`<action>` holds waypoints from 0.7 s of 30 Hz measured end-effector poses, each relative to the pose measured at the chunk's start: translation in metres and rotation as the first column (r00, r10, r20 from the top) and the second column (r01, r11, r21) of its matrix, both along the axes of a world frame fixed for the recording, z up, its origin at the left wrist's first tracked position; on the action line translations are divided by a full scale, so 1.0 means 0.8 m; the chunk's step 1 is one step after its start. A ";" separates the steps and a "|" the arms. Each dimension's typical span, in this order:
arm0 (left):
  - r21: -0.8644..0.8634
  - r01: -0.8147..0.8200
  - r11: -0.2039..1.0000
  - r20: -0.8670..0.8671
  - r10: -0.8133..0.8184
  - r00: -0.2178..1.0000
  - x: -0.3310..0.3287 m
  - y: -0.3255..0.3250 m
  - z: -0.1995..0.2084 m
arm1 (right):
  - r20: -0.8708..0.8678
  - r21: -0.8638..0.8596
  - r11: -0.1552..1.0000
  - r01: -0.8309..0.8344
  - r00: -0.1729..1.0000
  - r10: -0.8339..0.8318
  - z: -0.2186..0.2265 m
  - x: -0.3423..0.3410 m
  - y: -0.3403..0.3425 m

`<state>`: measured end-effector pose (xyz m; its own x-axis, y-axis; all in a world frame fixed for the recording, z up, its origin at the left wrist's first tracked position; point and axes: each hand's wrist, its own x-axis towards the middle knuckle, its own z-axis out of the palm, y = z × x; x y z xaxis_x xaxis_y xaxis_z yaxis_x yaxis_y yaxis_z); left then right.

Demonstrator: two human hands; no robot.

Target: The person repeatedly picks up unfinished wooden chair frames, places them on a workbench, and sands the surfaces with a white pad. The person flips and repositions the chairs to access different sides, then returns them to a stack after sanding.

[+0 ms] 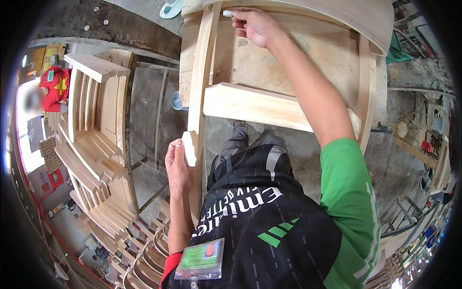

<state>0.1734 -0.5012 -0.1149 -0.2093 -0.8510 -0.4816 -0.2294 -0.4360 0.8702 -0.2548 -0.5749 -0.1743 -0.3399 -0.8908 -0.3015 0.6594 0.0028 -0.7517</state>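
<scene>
A pale wooden frame (pixel 196 96) of long rails, with a crosspiece (pixel 260 103) between them and a curved top panel (pixel 317 14), lies in front of me. My left hand (pixel 178 166) pinches a white, ragged-edged piece (pixel 190 148) between thumb and fingers, beside the left rail; its material is unclear. Stretched to the far end of that rail, my right hand (pixel 252 26) grips a small white piece (pixel 227 13) at its fingertips, close to where rail and curved panel meet. The other fingers are curled.
Beneath the frame's far part is a worn worktable (pixel 284 62). Stacked curved wooden parts (pixel 91 139) stand to the left, where a person in a red shirt (pixel 55 89) is in the background. A blue container (pixel 177 100) sits on the floor. More timber (pixel 416 151) lies right.
</scene>
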 end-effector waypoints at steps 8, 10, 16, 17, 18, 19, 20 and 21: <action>0.002 0.057 0.998 -0.068 -0.056 0.996 0.004 -0.006 -0.003 | -0.301 0.015 0.998 0.060 0.952 -0.053 0.037 -0.009 0.088; -0.033 0.080 0.996 -0.045 -0.081 0.996 0.004 -0.007 -0.005 | -0.429 0.079 0.992 0.096 0.902 -0.053 0.055 -0.010 0.131; -0.079 0.069 0.994 -0.057 -0.074 0.996 0.015 0.002 -0.010 | -0.788 -0.006 0.871 0.492 0.533 -0.307 0.100 -0.020 0.293; -0.077 0.051 0.996 -0.081 -0.058 0.995 0.010 0.006 -0.006 | -0.830 -0.049 0.786 0.616 0.413 -0.375 0.112 -0.032 0.315; -0.076 0.058 0.995 -0.083 -0.064 0.995 0.010 0.007 -0.007 | -0.868 -0.159 0.708 0.688 0.244 -0.433 0.125 -0.057 0.336; -0.074 0.071 0.995 -0.076 -0.076 0.994 0.012 0.003 -0.008 | -0.878 -0.272 0.616 0.740 0.071 -0.473 0.134 -0.087 0.357; -0.071 0.088 0.994 -0.066 -0.093 0.993 0.014 0.000 -0.008 | -0.915 -0.324 0.523 0.788 -0.120 -0.386 0.144 -0.120 0.371; -0.064 0.110 0.992 -0.087 -0.115 0.990 0.008 -0.004 -0.007 | -0.916 -0.391 0.423 0.817 -0.302 -0.264 0.154 -0.158 0.387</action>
